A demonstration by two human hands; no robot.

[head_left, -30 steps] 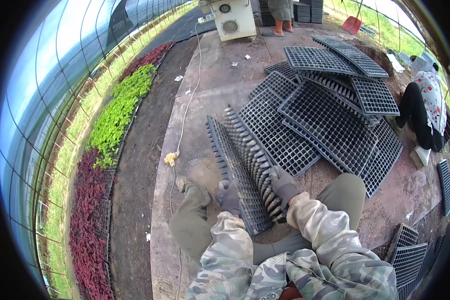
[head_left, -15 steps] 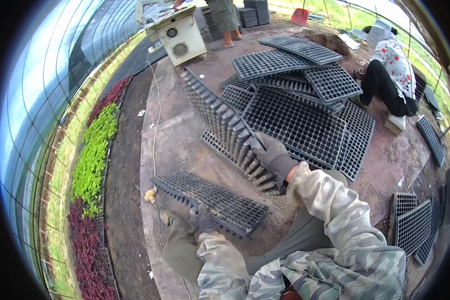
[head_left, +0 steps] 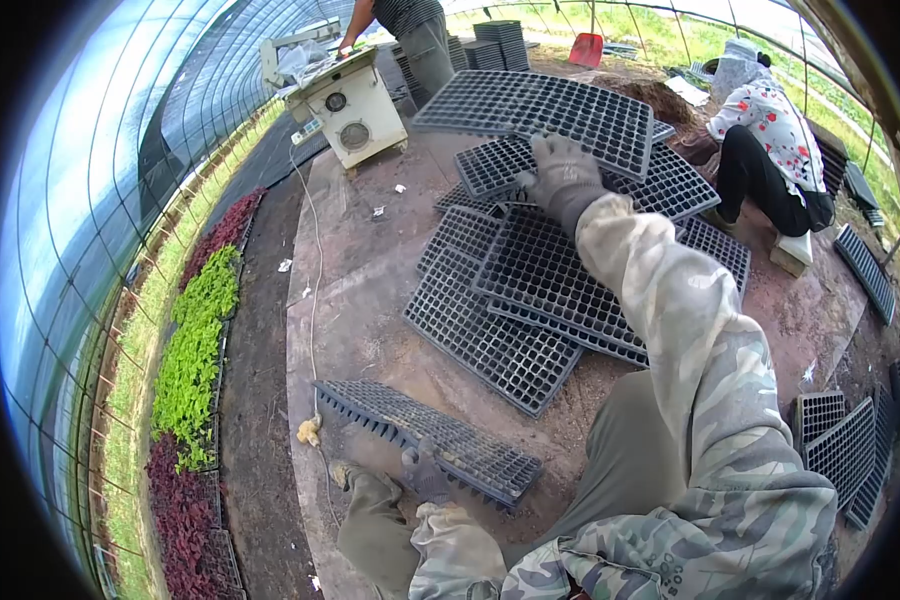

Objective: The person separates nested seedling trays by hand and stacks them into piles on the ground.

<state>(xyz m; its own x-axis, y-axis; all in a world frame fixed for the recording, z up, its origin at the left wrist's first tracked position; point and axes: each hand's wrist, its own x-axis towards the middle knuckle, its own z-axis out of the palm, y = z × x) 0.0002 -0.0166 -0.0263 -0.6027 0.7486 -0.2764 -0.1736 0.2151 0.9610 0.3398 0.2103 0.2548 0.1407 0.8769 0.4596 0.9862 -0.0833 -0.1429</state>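
While a black plastic multi-cell tray (head_left: 545, 108) is sitting at upper centre, the grey-gloved right hand (head_left: 565, 178) is reaching its near edge; can't tell if gripping. Grey-gloved left hand (head_left: 425, 475) is grasping a second black cell tray (head_left: 440, 432), lower centre. Off-white boxy machine (head_left: 355, 117) is standing upper left.

The scene is taken in by a single camera worn on the head; it is faced forward and down, so that the floor (head_left: 360, 320) is seen from above; the camouflage sleeves (head_left: 710, 370) are viewed from the wearer's own side, close to the lens; the tray pile (head_left: 560, 265) is caught beyond them, mid-frame; the white machine (head_left: 355, 118) is shown farther off, near the top; outlines are bowed by the wide lens.
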